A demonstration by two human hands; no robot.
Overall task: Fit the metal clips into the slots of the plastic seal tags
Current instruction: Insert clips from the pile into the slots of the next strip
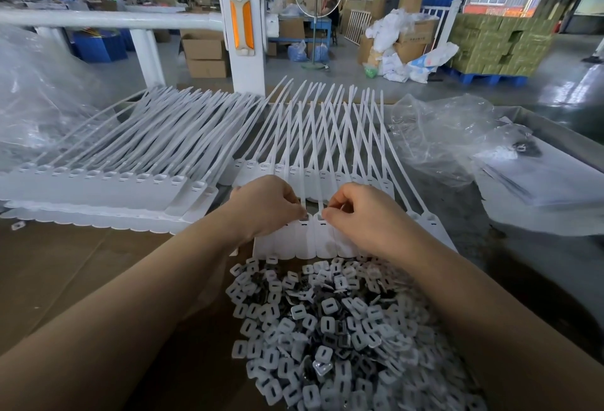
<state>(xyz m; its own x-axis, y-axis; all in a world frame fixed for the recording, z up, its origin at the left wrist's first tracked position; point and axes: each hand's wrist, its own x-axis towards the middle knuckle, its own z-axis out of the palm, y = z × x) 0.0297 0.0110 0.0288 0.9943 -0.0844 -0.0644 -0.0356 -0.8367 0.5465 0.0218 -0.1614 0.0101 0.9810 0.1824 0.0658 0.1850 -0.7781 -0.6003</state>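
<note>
A strip of joined white plastic seal tags (310, 240) lies in front of me, its long tails fanning away towards the far table edge. My left hand (266, 206) and my right hand (359, 211) are side by side over the slot ends of the strip, fingers curled, fingertips pinched down at two neighbouring slots. Whatever each fingertip pinches is too small to make out. A large heap of small square metal clips (333, 329), each with a slot in the middle, lies just below my hands.
A stacked pile of white seal tag strips (98, 181) sits to the left, and another row of tags (327, 175) lies behind my hands. Crumpled clear plastic bags (441, 142) lie at right and far left. Brown cardboard (81, 273) covers the table.
</note>
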